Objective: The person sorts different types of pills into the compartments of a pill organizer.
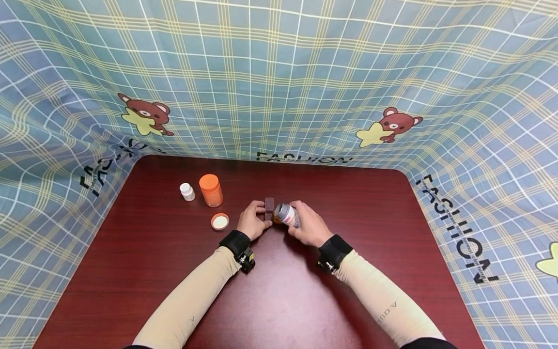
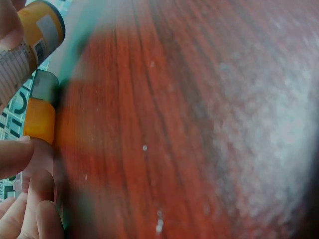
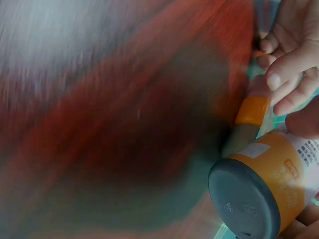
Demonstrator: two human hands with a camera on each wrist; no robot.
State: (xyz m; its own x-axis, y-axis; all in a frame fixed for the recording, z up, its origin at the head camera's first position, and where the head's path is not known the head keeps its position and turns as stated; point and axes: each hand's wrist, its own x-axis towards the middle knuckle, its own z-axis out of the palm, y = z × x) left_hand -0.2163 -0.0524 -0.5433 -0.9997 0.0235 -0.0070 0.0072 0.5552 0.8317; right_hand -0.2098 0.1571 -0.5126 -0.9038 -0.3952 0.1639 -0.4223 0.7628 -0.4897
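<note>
My left hand point(image 1: 253, 220) holds the left end of a small box made of coloured sections, its thumb and fingertips at the near and far sides. The orange section point(image 2: 41, 119) of this box shows between a pinkish one and a grey one. A brownish lid point(image 1: 269, 203) stands up over its left part. My right hand point(image 1: 311, 225) grips a bottle point(image 1: 288, 215) with a grey end and an orange and white label. The bottle is tilted close beside the box, its grey end point(image 3: 244, 201) plain in the right wrist view.
At the left of the dark red table point(image 1: 174, 271) stand a small white bottle point(image 1: 187, 192) and an orange jar point(image 1: 211, 190). Near them lies a round orange-rimmed lid point(image 1: 220, 222) with a pale inside. A plaid cloth point(image 1: 270, 97) hangs around the table's back and sides.
</note>
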